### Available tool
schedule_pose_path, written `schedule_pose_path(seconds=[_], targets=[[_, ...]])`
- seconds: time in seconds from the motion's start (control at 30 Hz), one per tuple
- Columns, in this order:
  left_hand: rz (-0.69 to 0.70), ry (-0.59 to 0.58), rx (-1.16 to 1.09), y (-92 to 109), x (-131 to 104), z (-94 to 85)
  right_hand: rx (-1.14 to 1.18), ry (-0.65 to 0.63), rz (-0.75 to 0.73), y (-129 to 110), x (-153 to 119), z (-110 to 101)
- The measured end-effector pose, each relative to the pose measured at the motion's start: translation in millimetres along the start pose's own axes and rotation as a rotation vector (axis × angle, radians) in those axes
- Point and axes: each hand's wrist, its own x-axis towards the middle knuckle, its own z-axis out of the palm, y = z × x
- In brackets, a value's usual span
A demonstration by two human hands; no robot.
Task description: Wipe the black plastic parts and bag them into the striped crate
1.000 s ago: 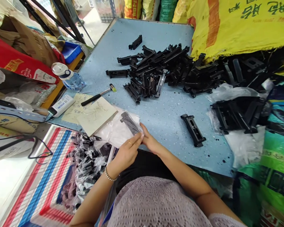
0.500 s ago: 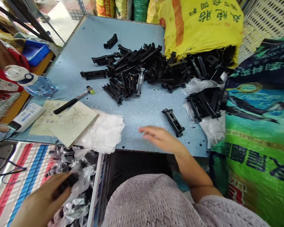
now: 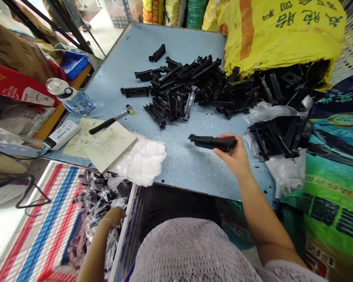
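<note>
Over the desk [image 3: 188, 168], my right hand [image 3: 237, 156] held a black part [image 3: 208, 141] by one end, presumably to leave the other free; my left hand [image 3: 115, 216] (its grip I couldn't tell) was down among the bagged parts [image 3: 96, 196].

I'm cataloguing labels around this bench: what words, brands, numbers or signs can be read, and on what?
"ROPE", probably: red-and-yellow sack at the back.
Too distorted to read surely: Chinese characters on the yellow sack.
Too blurred: dark characters and red letters on the green sack.
Too small: paper sheet, white device, red bag.
</note>
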Motion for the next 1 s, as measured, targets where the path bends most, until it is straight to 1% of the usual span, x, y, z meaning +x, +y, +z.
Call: schedule_pose_path(seconds=[0.03, 0.07, 0.1, 0.13, 0.17, 0.2, 0.23, 0.27, 0.3, 0.33, 0.37, 0.43, 0.5, 0.57, 0.63, 0.67, 0.7, 0.77, 0.8, 0.83, 0.87, 0.9, 0.93, 1.0], targets=[[0.017, -0.045, -0.022, 7.2, 4.4, -11.6, 0.035, 0.032, 0.018, 7.1, -5.3, 6.0], [0.057, -0.076, -0.057, 18.9, 8.8, -22.3, 0.049, 0.057, 0.054, 16.0, -10.6, 11.8], [0.123, -0.074, -0.102, 35.1, 13.6, -31.1, 0.043, 0.072, 0.105, 25.5, -15.8, 16.7], [0.215, -0.021, -0.146, 54.9, 19.0, -37.6, 0.017, 0.074, 0.164, 34.6, -20.6, 20.4], [0.310, 0.092, -0.176, 76.8, 25.2, -41.4, -0.026, 0.066, 0.223, 42.3, -25.0, 22.5], [0.398, 0.254, -0.172, 99.0, 32.5, -42.7, -0.080, 0.050, 0.266, 47.7, -28.9, 23.1], [0.443, 0.421, -0.122, 119.6, 40.8, -42.0, -0.147, 0.030, 0.283, 50.4, -32.2, 22.3], [0.458, 0.556, -0.053, 137.2, 49.6, -40.0, -0.226, 0.005, 0.267, 50.5, -34.9, 20.5], [0.450, 0.644, 0.022, 150.5, 58.6, -37.7, -0.309, -0.023, 0.219, 48.2, -37.0, 18.2], [0.428, 0.682, 0.083, 159.1, 67.1, -35.9, -0.392, -0.051, 0.151, 44.5, -38.5, 15.9], [0.409, 0.682, 0.109, 163.2, 74.6, -35.4, -0.469, -0.081, 0.080, 39.9, -39.5, 13.9], [0.392, 0.645, 0.041, 160.8, 85.0, -39.4, -0.584, -0.150, -0.014, 31.8, -39.1, 11.5], [0.376, 0.593, -0.144, 151.2, 89.0, -48.5, -0.617, -0.191, -0.014, 27.9, -35.1, 11.5], [0.330, 0.516, -0.350, 141.6, 88.6, -57.9, -0.555, -0.193, 0.048, 27.2, -28.2, 14.5], [0.275, 0.431, -0.500, 135.5, 86.9, -63.0, -0.344, -0.198, 0.165, 24.8, -21.3, 21.9], [0.255, 0.409, -0.557, 134.0, 86.3, -63.4, -0.169, -0.229, 0.242, 21.4, -19.3, 27.9], [0.249, 0.409, -0.604, 133.2, 86.0, -62.6, 0.040, -0.283, 0.328, 16.4, -18.7, 35.6], [0.280, 0.453, -0.648, 133.0, 85.7, -59.0, 0.465, -0.457, 0.507, 2.6, -22.5, 55.3], [0.312, 0.484, -0.629, 132.8, 85.4, -57.3, 0.633, -0.570, 0.591, -4.8, -26.4, 66.3], [0.355, 0.516, -0.572, 132.3, 84.7, -56.3, 0.747, -0.684, 0.668, -11.5, -30.9, 77.3], [0.403, 0.550, -0.482, 131.4, 83.7, -56.1, 0.798, -0.777, 0.735, -16.9, -35.7, 87.7], [0.450, 0.587, -0.371, 130.0, 82.2, -56.8, 0.796, -0.837, 0.789, -20.4, -40.0, 97.0], [0.492, 0.632, -0.256, 128.3, 80.0, -57.9, 0.766, -0.864, 0.826, -22.2, -43.5, 104.8], [0.569, 0.718, -0.058, 126.1, 73.5, -59.6, 0.719, -0.852, 0.864, -21.5, -47.4, 116.1]])
